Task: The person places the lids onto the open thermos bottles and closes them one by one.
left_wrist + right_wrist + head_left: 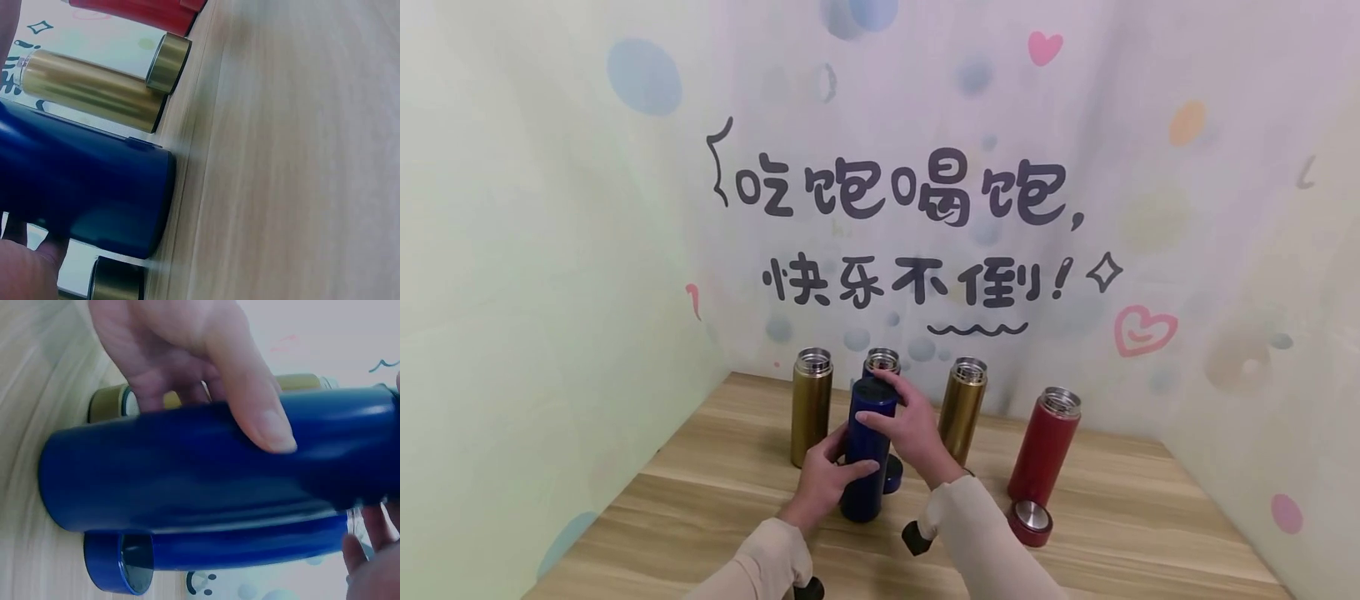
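Note:
A blue vacuum flask (pixel 863 483) with a dark lid (pixel 874 390) stands upright near the middle of the wooden table. My left hand (pixel 827 479) grips its body from the left, thumb across the front. Up at the lid, my right hand (pixel 916 429) holds the flask's top, with the thumb on the near side and fingers behind. In the right wrist view, the fingertips of that hand (pixel 378 556) touch the lid end. Right behind stands a second blue flask (pixel 250 544), uncapped and partly hidden, with its blue cap (pixel 892 475) lying at its foot.
Two uncapped gold flasks stand behind, one at left (pixel 812 417) and one at right (pixel 964 408), with a gold cap (pixel 169 62) by the right one. Further right is an open red flask (pixel 1047 446), its red cap (pixel 1032 523) leaning in front. A printed curtain (pixel 917 100) hangs behind.

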Tool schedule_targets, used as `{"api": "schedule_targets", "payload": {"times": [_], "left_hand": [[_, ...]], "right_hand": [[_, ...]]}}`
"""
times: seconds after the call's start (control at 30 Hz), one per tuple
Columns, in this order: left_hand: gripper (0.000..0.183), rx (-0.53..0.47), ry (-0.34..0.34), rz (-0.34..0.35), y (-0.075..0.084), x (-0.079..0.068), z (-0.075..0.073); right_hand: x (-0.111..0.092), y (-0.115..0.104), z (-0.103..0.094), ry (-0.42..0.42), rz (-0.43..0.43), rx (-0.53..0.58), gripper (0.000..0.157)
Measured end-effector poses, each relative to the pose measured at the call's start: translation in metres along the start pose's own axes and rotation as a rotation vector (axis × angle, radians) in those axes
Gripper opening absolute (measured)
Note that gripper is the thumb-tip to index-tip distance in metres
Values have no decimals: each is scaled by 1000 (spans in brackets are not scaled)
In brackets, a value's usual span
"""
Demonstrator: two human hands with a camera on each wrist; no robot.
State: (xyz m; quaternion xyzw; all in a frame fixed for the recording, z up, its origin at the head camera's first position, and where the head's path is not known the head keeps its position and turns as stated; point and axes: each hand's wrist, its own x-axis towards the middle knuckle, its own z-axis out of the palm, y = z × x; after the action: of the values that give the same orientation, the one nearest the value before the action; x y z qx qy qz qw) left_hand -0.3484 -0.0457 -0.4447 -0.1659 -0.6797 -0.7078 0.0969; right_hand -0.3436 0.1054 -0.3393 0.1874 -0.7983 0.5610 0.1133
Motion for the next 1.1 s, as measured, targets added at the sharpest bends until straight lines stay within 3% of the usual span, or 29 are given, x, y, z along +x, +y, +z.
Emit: {"api": "schedule_targets", "payload": {"times": [0.3, 0.5, 0.6, 0.83, 0.97, 1.1], "left_hand": [[76, 27, 22, 0, 2, -3, 0], [76, 48, 20, 4, 2, -3, 0], [75, 50, 14, 6, 2, -2, 0], [74, 8, -29, -17, 4, -1, -3], [74, -20, -53, -36, 5, -1, -6], [74, -17, -60, -40, 4, -1, -6]], "right_hand": [[-8, -2, 23, 279, 7, -266, 69], [-9, -5, 29, 331, 6, -304, 69], [-8, -4, 24, 268, -1, -258, 67], [-2, 3, 2, -79, 17, 117, 61], [2, 5, -6, -180, 29, 172, 61], [4, 6, -10, -199, 50, 156, 61]]}}
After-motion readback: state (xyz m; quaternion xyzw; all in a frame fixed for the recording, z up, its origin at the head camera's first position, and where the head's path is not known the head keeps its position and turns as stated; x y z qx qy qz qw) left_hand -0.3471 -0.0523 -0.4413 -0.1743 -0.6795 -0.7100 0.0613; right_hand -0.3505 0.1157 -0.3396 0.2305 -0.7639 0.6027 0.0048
